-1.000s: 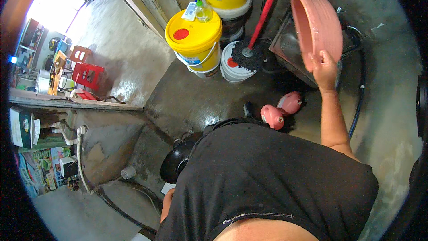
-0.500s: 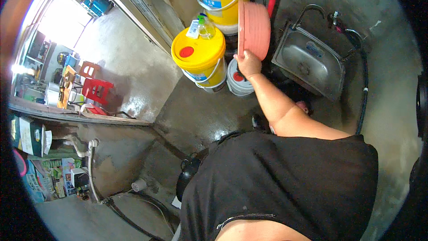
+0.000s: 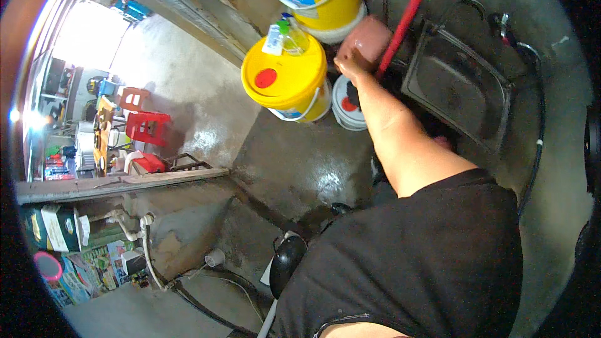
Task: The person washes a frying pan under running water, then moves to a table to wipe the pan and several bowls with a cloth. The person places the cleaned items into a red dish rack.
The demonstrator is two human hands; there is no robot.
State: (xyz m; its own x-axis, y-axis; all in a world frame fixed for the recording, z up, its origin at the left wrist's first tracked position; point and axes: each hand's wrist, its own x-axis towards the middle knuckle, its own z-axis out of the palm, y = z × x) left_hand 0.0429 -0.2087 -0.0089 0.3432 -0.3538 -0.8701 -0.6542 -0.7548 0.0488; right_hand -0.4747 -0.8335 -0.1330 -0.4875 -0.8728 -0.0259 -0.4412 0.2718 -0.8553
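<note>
My right hand (image 3: 354,67) reaches out at the end of a bare forearm and is closed on the near edge of a pink plastic basin (image 3: 367,34). The basin is tilted, between the yellow bucket at the back and a slanting red pole (image 3: 408,15). Below my wrist stands a small white-lidded bucket (image 3: 347,119) with a red spot, partly covered by my forearm and something dark. To the left of the hand is a yellow lidded bucket (image 3: 282,78) carrying a clear bottle with a green cap (image 3: 293,39). My left hand does not show.
A second yellow bucket (image 3: 322,0) stands at the back. On the right, a metal sink (image 3: 460,81) has a tap and a black hose (image 3: 539,106) beside it. The concrete floor (image 3: 294,150) looks wet. At left, a doorway shows red stools (image 3: 148,128). Pipes run along the lower-left wall.
The pink basin, upright on its edge before, now sits farther back and tilted beside the red pole. My right hand has gone with it, farther from me. The whole view has shifted slightly.
</note>
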